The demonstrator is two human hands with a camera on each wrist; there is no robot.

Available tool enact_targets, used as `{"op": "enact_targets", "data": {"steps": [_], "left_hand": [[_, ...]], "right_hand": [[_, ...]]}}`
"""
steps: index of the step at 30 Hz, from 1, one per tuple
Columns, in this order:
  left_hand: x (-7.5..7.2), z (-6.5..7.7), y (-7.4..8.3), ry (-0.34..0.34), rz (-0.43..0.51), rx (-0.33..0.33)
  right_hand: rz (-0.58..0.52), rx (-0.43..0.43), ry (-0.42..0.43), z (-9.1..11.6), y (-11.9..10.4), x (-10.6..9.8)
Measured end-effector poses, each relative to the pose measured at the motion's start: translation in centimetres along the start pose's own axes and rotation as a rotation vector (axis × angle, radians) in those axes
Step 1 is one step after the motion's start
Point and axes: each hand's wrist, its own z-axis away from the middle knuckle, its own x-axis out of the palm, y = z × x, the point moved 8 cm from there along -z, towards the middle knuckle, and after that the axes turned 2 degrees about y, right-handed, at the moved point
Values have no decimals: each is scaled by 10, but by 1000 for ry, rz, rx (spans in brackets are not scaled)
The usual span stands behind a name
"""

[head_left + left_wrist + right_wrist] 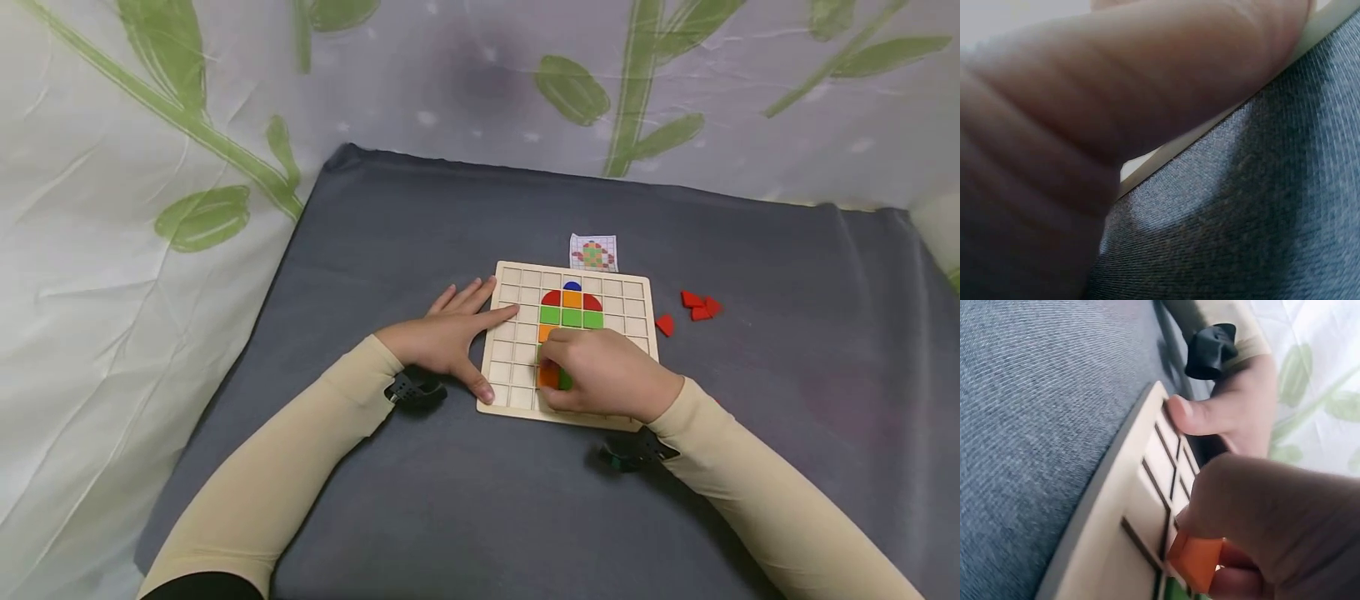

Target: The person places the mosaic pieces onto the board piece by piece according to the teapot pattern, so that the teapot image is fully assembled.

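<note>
A pale wooden grid board lies on the grey cloth. Coloured tiles fill part of its middle: a blue half-round, red curved pieces and orange and green squares. My left hand rests on the board's left edge with fingers spread, its thumb near the front corner. Over the board's lower middle, my right hand pinches an orange block between thumb and fingers. A green piece shows right beside that block. The right hand hides some of the tiles below it.
A small pattern card lies behind the board, showing a coloured figure on a grid. Several loose red pieces are to the right of the board. A patterned curtain hangs behind the cloth-covered surface.
</note>
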Motion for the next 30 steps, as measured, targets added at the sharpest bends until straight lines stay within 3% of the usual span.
{"op": "enact_targets", "data": {"steps": [10, 18, 24, 30], "left_hand": [[2, -5, 2, -12, -22, 5], [2, -2, -2, -5, -11, -8], [1, 0, -3, -1, 3, -17], [2, -2, -2, 0, 5, -7]], "right_hand": [[-59, -2, 36, 6, 5, 1], [-78, 33, -32, 7, 10, 0], [-173, 129, -24, 14, 37, -16], [-169, 294, -39, 35, 82, -34]]}}
